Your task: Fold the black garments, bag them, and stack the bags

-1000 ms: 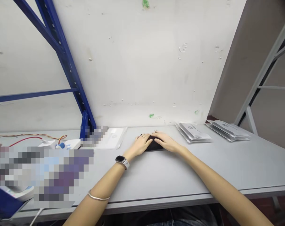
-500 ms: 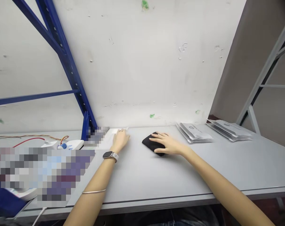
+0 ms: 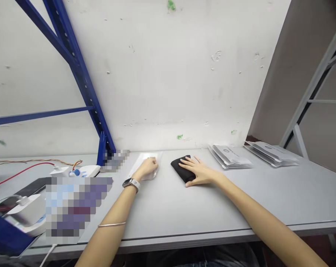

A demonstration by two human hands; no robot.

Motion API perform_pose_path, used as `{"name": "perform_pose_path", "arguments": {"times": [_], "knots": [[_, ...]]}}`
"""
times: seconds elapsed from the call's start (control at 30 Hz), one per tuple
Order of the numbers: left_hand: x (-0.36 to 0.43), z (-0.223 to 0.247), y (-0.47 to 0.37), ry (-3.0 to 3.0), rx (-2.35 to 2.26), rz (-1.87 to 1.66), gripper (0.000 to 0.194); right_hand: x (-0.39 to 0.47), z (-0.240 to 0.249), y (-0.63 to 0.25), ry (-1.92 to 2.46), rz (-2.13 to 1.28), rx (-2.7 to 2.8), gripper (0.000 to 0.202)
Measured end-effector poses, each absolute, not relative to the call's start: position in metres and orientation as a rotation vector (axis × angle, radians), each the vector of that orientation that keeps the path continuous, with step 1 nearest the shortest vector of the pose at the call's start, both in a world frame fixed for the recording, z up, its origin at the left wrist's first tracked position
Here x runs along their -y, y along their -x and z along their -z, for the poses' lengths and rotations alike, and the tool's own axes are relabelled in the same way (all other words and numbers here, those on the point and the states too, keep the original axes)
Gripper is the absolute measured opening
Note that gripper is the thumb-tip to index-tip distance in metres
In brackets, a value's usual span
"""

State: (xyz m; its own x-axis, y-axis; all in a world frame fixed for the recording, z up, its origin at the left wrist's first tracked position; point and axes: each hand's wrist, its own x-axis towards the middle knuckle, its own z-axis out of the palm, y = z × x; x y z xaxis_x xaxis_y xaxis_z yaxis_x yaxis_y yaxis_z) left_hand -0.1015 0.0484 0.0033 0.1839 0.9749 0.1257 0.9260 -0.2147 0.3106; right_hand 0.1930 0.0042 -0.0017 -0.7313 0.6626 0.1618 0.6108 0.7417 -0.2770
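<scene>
On the grey table [image 3: 212, 207], a folded black item [image 3: 181, 170] lies near the middle. My right hand [image 3: 197, 171] rests on its right side with the fingers spread, pressing on it rather than gripping it. My left hand [image 3: 148, 168], with a watch at the wrist, is closed on a clear-white plastic bag [image 3: 137, 165] lying flat left of the black item. The fingertips are partly hidden at the bag's right part. A gap of table separates the bag from the black item.
Two stacks of white packets, one [image 3: 230, 157] right of my right hand and another [image 3: 273, 154] farther right. At the left are a power strip [image 3: 88, 171], chargers [image 3: 31, 209], cables and blurred items. A blue metal frame [image 3: 84, 81] stands behind. Part of another person's hand shows at the left edge.
My left hand has closed and moved slightly right, and the plastic bag has shifted right with it. The black item has shifted slightly right under my right hand.
</scene>
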Motion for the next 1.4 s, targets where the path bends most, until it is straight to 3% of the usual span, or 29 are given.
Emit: {"name": "perform_pose_path", "arguments": {"times": [0.1, 0.23, 0.37, 0.63, 0.9, 1.23, 1.4], "knots": [[-0.04, 0.001, 0.073, -2.356, -1.667, -0.486, 0.015, -0.007, 0.008, -0.186, 0.975, -0.345, 2.662, 0.092], [-0.03, 0.006, 0.049, -2.342, -1.555, -0.591, 0.019, -0.009, 0.016, -0.173, 1.156, -0.563, 2.425, 0.071], [-0.025, 0.009, 0.038, -2.305, -1.595, -0.637, 0.021, -0.006, 0.023, -0.16, 1.293, -0.613, 2.184, 0.064], [-0.026, 0.015, 0.033, -2.213, -1.509, -0.844, 0.027, 0.007, 0.014, -0.159, 1.169, -0.304, 2.596, 0.08], [-0.026, 0.015, 0.035, -2.231, -1.365, -0.889, 0.03, -0.003, 0.007, -0.163, 0.92, -0.248, 2.696, 0.064], [-0.028, 0.008, 0.039, -2.155, -1.269, -0.938, 0.032, -0.039, 0.02, -0.114, 1.37, -0.153, 2.461, 0.061], [-0.029, 0.009, 0.042, -2.108, -1.293, -0.948, 0.036, -0.028, 0.012, -0.121, 1.118, -0.41, 2.605, 0.056]]}}
